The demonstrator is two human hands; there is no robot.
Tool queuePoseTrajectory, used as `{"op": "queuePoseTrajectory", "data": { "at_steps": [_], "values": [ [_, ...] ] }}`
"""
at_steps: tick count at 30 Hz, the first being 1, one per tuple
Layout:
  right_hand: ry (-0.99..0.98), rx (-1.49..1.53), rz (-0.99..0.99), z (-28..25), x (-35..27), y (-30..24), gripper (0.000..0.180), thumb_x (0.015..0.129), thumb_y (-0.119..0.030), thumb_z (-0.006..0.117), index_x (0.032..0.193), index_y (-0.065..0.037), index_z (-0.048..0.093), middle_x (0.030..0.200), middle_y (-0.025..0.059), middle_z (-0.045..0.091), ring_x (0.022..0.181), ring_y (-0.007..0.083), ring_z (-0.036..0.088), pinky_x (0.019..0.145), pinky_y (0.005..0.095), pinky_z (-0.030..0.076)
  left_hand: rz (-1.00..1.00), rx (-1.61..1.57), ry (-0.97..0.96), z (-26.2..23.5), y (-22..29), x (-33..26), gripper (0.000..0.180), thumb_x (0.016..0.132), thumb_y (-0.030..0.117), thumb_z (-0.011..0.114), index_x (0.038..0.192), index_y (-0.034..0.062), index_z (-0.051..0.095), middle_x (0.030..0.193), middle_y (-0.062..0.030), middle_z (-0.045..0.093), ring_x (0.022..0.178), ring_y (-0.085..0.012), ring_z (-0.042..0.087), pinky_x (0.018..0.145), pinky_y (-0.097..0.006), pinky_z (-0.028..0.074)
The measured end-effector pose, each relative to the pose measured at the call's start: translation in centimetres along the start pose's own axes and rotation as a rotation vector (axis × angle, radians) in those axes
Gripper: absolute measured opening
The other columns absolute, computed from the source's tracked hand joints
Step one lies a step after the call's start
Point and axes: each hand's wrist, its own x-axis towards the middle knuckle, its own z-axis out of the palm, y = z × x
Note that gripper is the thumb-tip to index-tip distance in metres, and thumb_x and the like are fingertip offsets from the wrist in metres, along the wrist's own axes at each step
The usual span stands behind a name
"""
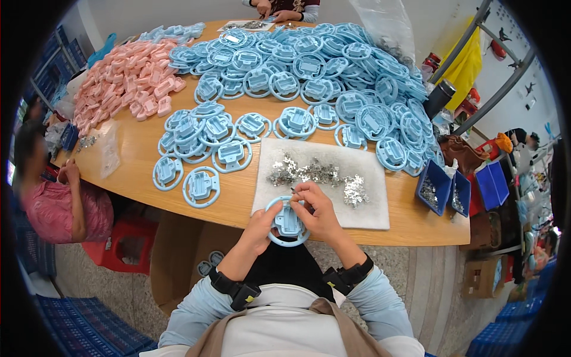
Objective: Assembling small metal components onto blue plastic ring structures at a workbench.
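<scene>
A round light-blue plastic part (pixel 288 222), a ring with a boxy housing across its middle, is held over the table's front edge. My left hand (pixel 262 225) grips its left rim, thumb on top. At the upper right of the part, my right hand (pixel 315 208) has its fingers pinched together over the housing; a tiny dark piece seems to show at the fingertips, too small to name. Just beyond both hands lies a white foam mat (pixel 369 215) bearing loose heaps of small shiny metal pieces (pixel 315 172).
Many like blue parts (pixel 309 65) are piled at the back and right; pink plastic parts (pixel 128 80) heap at left. Blue bins (pixel 433 187) with metal pieces stand at the right edge. An open cardboard box (pixel 178 256) is below the table. Two other people sit left and opposite.
</scene>
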Motion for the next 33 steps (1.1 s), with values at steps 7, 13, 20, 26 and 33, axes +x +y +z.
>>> {"op": "queuePoseTrajectory", "data": {
  "at_steps": [7,13,20,26,33],
  "values": [
    [0.063,-0.283,-0.229,0.6,-0.2,0.7,0.011,0.077,-0.006,0.062,0.086,-0.005,0.056,0.094,0.0051,0.055,0.06,0.0204,0.057,0.052,0.0286,0.045,0.074,0.001,0.007,0.9,0.3,-0.3,0.026,0.091,0.028,0.052,0.105,0.0069,0.057,0.089,-0.0009,0.061,0.077,-0.0087,0.06,0.06,-0.023,0.048],
    [-0.096,-0.825,-0.321,0.4,-1.5,0.2,0.017,0.078,-0.015,0.06,0.095,-0.01,0.058,0.089,0.0074,0.057,0.061,0.0234,0.061,0.047,0.0303,0.047,0.094,0.132,0.02,1.4,1.0,-0.9,0.024,0.091,0.027,0.051,0.106,0.0079,0.056,0.084,0.0011,0.06,0.071,-0.0058,0.058,0.055,-0.02,0.045],
    [-0.201,-0.741,0.029,-0.3,-2.4,-2.9,0.039,0.082,-0.015,0.053,0.121,-0.017,0.052,0.074,0.0101,0.055,0.06,0.0268,0.059,0.051,0.0355,0.048,0.133,0.123,0.027,0.9,0.7,-0.7,0.024,0.092,0.024,0.05,0.104,0.0043,0.057,0.084,-0.0012,0.061,0.071,-0.0074,0.059,0.056,-0.022,0.047],
    [-0.087,-0.732,0.002,0.4,-4.5,-1.5,0.05,0.076,-0.005,0.055,0.124,-0.019,0.051,0.072,0.0091,0.051,0.06,0.027,0.059,0.053,0.0366,0.048,0.166,0.079,0.05,0.9,0.2,-0.2,0.024,0.092,0.023,0.05,0.104,0.0033,0.057,0.083,-0.001,0.061,0.069,-0.006,0.057,0.054,-0.021,0.046],
    [-0.088,-0.837,-0.058,0.8,-4.4,-1.3,0.053,0.07,-0.001,0.056,0.121,-0.016,0.053,0.071,0.0083,0.052,0.057,0.0251,0.059,0.05,0.0351,0.048,0.191,0.091,0.079,1.1,0.3,-0.1,0.024,0.092,0.022,0.049,0.104,0.0023,0.057,0.083,-0.0015,0.061,0.069,-0.0058,0.057,0.054,-0.02,0.045]
  ]
}}
